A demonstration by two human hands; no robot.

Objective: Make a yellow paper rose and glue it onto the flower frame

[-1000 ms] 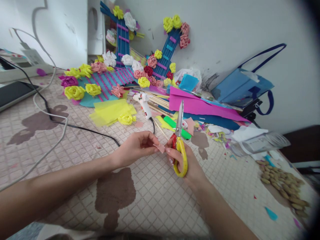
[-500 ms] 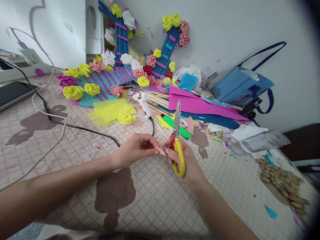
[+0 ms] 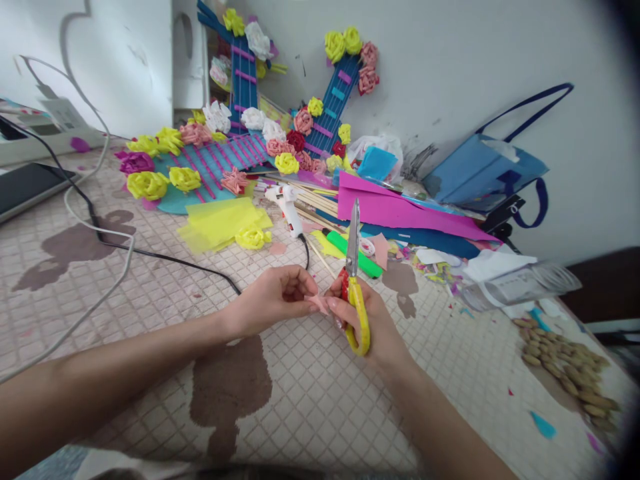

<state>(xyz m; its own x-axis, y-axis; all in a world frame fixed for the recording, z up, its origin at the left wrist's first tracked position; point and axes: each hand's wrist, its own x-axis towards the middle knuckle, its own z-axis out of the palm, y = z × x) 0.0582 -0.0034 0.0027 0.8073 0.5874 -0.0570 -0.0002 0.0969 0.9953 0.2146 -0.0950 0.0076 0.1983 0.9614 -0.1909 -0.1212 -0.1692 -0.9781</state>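
Observation:
My left hand (image 3: 270,300) pinches a small pink paper piece (image 3: 318,303) at its fingertips, just above the patterned mat (image 3: 300,393). My right hand (image 3: 373,327) touches the same piece with its fingertips and grips yellow-handled scissors (image 3: 356,283), whose closed blades point straight up. Both hands meet at the middle of the view.
A white glue gun (image 3: 287,207) and its black cord lie behind the hands. Yellow paper (image 3: 220,223), a green marker (image 3: 357,257), pink and blue foam sheets (image 3: 400,213), flower-covered blue letters (image 3: 220,160), a clear bottle (image 3: 520,283), a blue bag (image 3: 485,173) and seeds (image 3: 565,373) surround the work spot.
The pink piece has been turned and crumpled a little between my fingers. The scissors shifted slightly left and up. The hands stay in the same place.

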